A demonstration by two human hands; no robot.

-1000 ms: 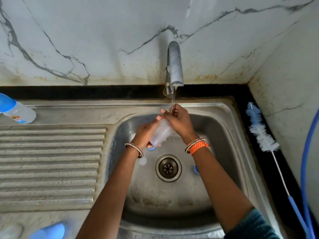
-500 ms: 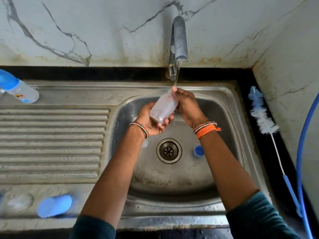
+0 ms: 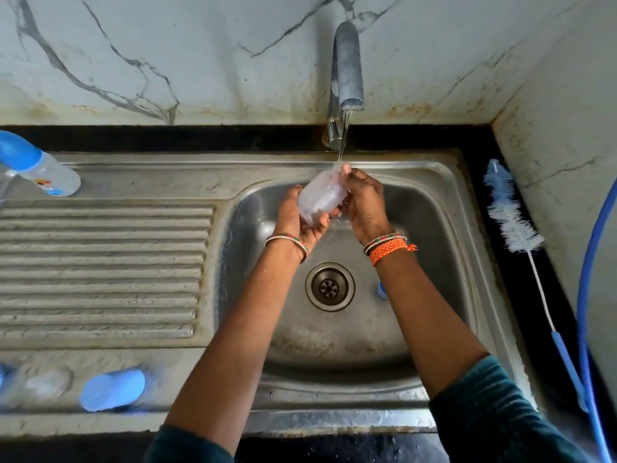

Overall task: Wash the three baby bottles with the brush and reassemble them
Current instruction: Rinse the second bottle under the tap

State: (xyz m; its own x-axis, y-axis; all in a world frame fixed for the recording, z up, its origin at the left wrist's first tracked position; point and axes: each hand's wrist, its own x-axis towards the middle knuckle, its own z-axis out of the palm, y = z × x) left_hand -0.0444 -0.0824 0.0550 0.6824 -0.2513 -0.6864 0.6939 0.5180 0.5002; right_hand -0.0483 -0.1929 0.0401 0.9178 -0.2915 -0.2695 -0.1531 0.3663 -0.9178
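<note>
A clear baby bottle body [image 3: 320,200] is held tilted over the sink basin [image 3: 430,228], its mouth up under the tap's thin stream. My left hand [image 3: 297,218] cups its base from below. My right hand [image 3: 362,203] grips its neck, thumb at the rim. A blue bottle part [image 3: 381,290] lies in the basin right of the drain, half hidden by my right forearm. An assembled bottle with a blue cap [image 3: 36,168] lies at the far left on the drainboard. The bottle brush [image 3: 512,217] lies on the black counter at the right.
The tap [image 3: 347,65] runs above the basin. A blue cap [image 3: 112,389] and a blurred clear bottle [image 3: 43,384] lie on the sink's front left rim. A blue hose [image 3: 591,262] curves down the right wall. The ribbed drainboard [image 3: 100,272] fills the left.
The bottle has been raised and tipped from mouth-down in the basin to mouth-up under the stream. My left hand has shifted under its base. The camera has tilted downward.
</note>
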